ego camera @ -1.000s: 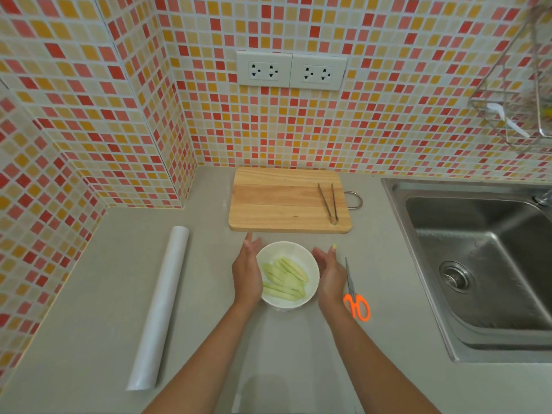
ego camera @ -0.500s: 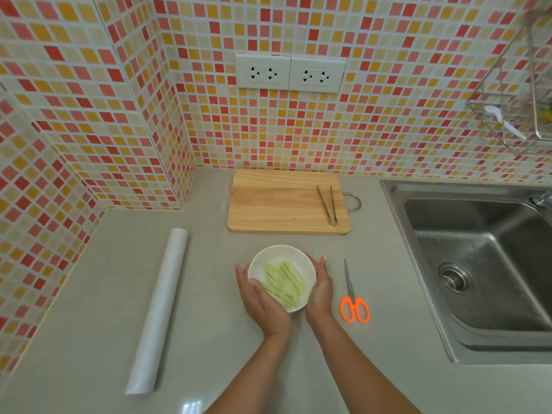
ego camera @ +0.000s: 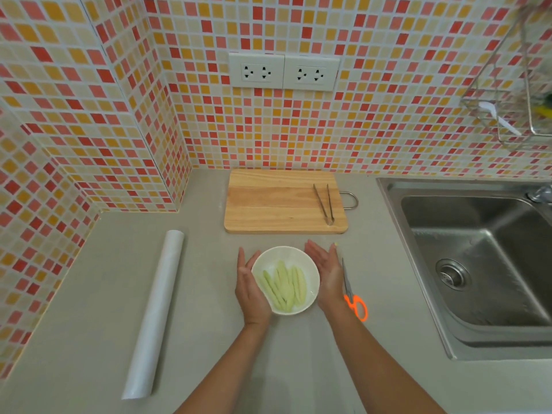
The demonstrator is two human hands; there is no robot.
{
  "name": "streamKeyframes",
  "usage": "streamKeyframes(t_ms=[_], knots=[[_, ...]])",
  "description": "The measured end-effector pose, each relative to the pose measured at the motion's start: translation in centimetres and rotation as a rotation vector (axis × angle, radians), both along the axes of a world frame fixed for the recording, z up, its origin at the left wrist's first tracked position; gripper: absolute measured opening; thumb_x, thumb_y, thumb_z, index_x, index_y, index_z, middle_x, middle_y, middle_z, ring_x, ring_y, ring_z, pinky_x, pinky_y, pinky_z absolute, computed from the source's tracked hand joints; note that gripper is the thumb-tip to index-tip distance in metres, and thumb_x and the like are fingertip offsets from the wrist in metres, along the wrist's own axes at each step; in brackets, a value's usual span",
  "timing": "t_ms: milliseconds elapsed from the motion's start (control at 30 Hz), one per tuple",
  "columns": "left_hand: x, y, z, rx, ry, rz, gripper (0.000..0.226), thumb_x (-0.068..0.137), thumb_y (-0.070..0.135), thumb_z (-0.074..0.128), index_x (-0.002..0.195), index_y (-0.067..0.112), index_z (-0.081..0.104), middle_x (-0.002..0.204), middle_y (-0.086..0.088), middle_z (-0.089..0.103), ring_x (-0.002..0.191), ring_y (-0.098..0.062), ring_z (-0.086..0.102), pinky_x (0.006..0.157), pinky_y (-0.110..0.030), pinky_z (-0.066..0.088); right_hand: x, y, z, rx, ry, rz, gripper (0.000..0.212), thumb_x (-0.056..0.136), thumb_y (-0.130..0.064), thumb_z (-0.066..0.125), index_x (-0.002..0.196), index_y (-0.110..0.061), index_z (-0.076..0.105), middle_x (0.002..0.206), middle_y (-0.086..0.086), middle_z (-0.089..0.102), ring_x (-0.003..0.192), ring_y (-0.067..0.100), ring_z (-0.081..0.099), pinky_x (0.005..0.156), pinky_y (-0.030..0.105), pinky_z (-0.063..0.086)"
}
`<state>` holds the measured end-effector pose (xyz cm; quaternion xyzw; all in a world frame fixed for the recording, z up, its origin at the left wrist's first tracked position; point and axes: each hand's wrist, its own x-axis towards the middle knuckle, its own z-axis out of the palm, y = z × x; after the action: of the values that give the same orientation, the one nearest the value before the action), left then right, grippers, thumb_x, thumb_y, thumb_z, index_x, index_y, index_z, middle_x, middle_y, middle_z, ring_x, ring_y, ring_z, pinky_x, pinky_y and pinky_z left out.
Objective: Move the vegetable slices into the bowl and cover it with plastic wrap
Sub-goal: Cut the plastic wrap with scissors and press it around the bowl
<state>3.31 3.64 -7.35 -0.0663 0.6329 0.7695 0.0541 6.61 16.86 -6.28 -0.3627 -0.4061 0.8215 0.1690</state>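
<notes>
**Wrap seal at risk while hands flank the bowl**

Lower centre of frame: white bowl (ego camera: 285,279) sits on the grey tabletop (ego camera: 89,324), pale green vegetable slices (ego camera: 285,285) lying lengthwise inside it. Cutting board (ego camera: 285,201) above it in the frame carries no slices, only metal tongs (ego camera: 323,203) near its right edge. Transfer step looks done.

Left hand (ego camera: 250,289) stands along the bowl's left side, right hand (ego camera: 325,271) along its right side. Fingers of both are straight and relaxed, grasping nothing; palms face the bowl wall. Whether they touch the bowl or stand just beside it cannot be told. Any film over the bowl is too clear to confirm; a faint sheen on the tabletop below the bowl may be wrap, uncertain.

Plastic wrap roll (ego camera: 155,312) lies at left of frame, well apart from the bowl. Orange-handled scissors (ego camera: 352,294) lie just beside the right wrist.

Risks, as judged:
- If film is on, uneven pressing down the sides could leave a loose edge, and the cover would lift.
- Squeezing inward from both sides on a smooth tabletop could slide or tip the bowl, spilling slices.
- Right forearm sits close to the scissors; a sideways sweep could knock them toward the sink (ego camera: 478,264) at right.
- If no film is on, reaching left for the roll across the bowl could catch its rim.
</notes>
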Motion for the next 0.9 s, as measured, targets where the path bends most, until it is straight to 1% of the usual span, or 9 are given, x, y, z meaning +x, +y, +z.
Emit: streamKeyframes(t_ms=[100, 200, 333, 433, 500, 567, 700, 833, 900], knots=[[-1.0, -0.7, 0.8, -0.005, -0.032, -0.071, 0.057, 0.1, 0.049, 0.021, 0.148, 0.024, 0.039, 0.14, -0.002, 0.058, 0.123, -0.006, 0.055, 0.103, -0.021, 0.041, -0.5, 0.2, 0.7, 0.055, -0.025, 0.134, 0.054, 0.098, -0.047, 0.034, 0.122, -0.007, 0.061, 0.128, 0.011, 0.062, 0.119, 0.024, 0.057, 0.109, 0.045, 0.039], [-0.1, -0.9, 1.4, -0.029, -0.012, 0.085, 0.059, 0.099, 0.05, 0.019, 0.145, 0.023, 0.042, 0.144, 0.003, 0.052, 0.133, -0.007, 0.046, 0.112, -0.027, 0.033, -0.1, -0.2, 0.3, 0.089, -0.058, 0.156, 0.048, 0.099, -0.045, 0.036, 0.112, -0.011, 0.068, 0.116, 0.013, 0.069, 0.113, 0.029, 0.062, 0.104, 0.047, 0.043], [2.6, 0.2, 1.4, 0.058, -0.113, 0.093, 0.069, 0.09, 0.062, 0.02, 0.147, 0.027, 0.039, 0.138, 0.014, 0.051, 0.133, -0.008, 0.046, 0.104, -0.022, 0.036, 0.1, -0.8, 0.3, 0.014, -0.044, 0.085, 0.05, 0.099, -0.044, 0.036, 0.116, -0.007, 0.066, 0.121, 0.017, 0.065, 0.116, 0.033, 0.059, 0.103, 0.047, 0.044], [2.3, 0.9, 0.8, 0.052, -0.149, 0.119, 0.056, 0.1, 0.056, 0.021, 0.144, 0.031, 0.044, 0.138, 0.013, 0.053, 0.132, -0.012, 0.048, 0.111, -0.034, 0.038, 0.5, -1.3, -0.4, -0.052, -0.007, 0.022, 0.059, 0.098, -0.049, 0.032, 0.118, -0.005, 0.064, 0.12, 0.019, 0.065, 0.116, 0.035, 0.059, 0.105, 0.049, 0.042], [2.0, 1.1, 0.7, 0.025, -0.107, 0.133, 0.065, 0.094, 0.064, 0.025, 0.142, 0.026, 0.047, 0.141, 0.009, 0.053, 0.133, -0.013, 0.048, 0.114, -0.039, 0.037, 0.8, -1.6, -0.6, -0.075, 0.011, -0.017, 0.064, 0.097, -0.055, 0.03, 0.12, -0.006, 0.063, 0.119, 0.018, 0.066, 0.114, 0.034, 0.061, 0.104, 0.049, 0.042], [2.0, 1.3, 0.4, 0.01, -0.055, 0.153, 0.079, 0.084, 0.072, 0.028, 0.141, 0.022, 0.049, 0.136, 0.012, 0.056, 0.13, -0.012, 0.05, 0.112, -0.039, 0.038, 0.9, -1.8, -0.8, -0.111, 0.039, -0.044, 0.067, 0.095, -0.058, 0.028, 0.121, -0.005, 0.062, 0.119, 0.018, 0.066, 0.114, 0.034, 0.06, 0.103, 0.049, 0.043], [2.0, 1.1, -0.1, 0.029, -0.001, 0.14, 0.074, 0.082, 0.071, 0.031, 0.133, 0.023, 0.056, 0.13, 0.012, 0.06, 0.127, -0.014, 0.054, 0.108, -0.037, 0.042, 1.0, -2.1, -1.4, -0.141, 0.089, -0.066, 0.069, 0.095, -0.059, 0.026, 0.115, -0.006, 0.066, 0.116, 0.019, 0.067, 0.111, 0.034, 0.062, 0.1, 0.048, 0.045], [1.5, 0.3, 0.0, 0.015, 0.0, 0.032, 0.087, 0.074, 0.087, 0.031, 0.126, 0.023, 0.06, 0.125, 0.009, 0.063, 0.118, -0.003, 0.058, 0.094, -0.009, 0.044, 1.0, -2.5, -1.4, -0.117, 0.059, -0.081, 0.067, 0.098, -0.052, 0.026, 0.114, 0.0, 0.064, 0.117, 0.026, 0.063, 0.113, 0.04, 0.058, 0.103, 0.05, 0.042], [0.9, -0.3, 0.0, -0.008, 0.01, -0.031, 0.098, 0.074, 0.088, 0.028, 0.13, 0.014, 0.059, 0.127, 0.005, 0.062, 0.117, -0.003, 0.057, 0.097, -0.011, 0.043, 1.3, -2.2, -1.5, -0.049, 0.02, -0.07, 0.064, 0.1, -0.05, 0.025, 0.106, -0.003, 0.068, 0.109, 0.021, 0.068, 0.108, 0.035, 0.062, 0.094, 0.043, 0.049]])
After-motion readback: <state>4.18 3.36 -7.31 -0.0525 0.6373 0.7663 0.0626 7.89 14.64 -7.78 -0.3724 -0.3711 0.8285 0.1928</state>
